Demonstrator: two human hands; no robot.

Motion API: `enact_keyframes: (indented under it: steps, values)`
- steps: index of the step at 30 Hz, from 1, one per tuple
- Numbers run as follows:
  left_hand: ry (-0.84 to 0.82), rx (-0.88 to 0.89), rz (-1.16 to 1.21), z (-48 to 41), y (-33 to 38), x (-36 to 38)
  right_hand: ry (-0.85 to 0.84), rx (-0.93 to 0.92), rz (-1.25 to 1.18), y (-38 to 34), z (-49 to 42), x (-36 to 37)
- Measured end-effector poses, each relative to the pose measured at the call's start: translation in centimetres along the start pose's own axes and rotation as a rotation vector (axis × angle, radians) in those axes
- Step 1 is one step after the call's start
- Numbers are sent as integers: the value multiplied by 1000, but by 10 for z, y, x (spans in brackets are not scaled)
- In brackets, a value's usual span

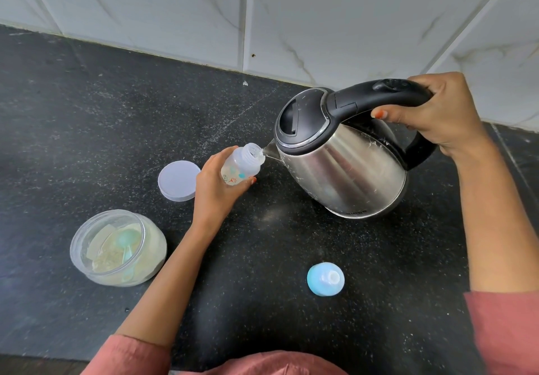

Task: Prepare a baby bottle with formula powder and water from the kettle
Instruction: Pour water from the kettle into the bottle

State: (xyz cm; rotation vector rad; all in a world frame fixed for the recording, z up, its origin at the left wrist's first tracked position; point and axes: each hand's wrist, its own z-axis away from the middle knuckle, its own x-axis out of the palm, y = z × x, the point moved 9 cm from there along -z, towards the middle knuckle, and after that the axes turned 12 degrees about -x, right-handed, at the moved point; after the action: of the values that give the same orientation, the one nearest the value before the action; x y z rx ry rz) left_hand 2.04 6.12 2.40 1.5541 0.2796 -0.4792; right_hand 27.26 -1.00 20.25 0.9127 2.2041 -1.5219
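gripping a steel kettle (344, 167) over a clear plastic bottle (240, 166).

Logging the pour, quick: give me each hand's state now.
Left hand: closed around the baby bottle.
Right hand: closed around the kettle handle.

Count: 1 steel kettle (344, 167), 1 baby bottle (240, 167), 1 teat cap (325, 279), 1 open powder jar (118, 247) with 1 scoop (126, 242) inside, 1 loose lid (178, 180), 2 hands: left hand (217, 188), right hand (431, 109).
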Motion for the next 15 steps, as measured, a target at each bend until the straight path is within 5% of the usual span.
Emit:
enact_keyframes:
  steps: [15]
  values:
    - [-8,-6,23,2,-4,1,5,-5,99,-1,0,0]
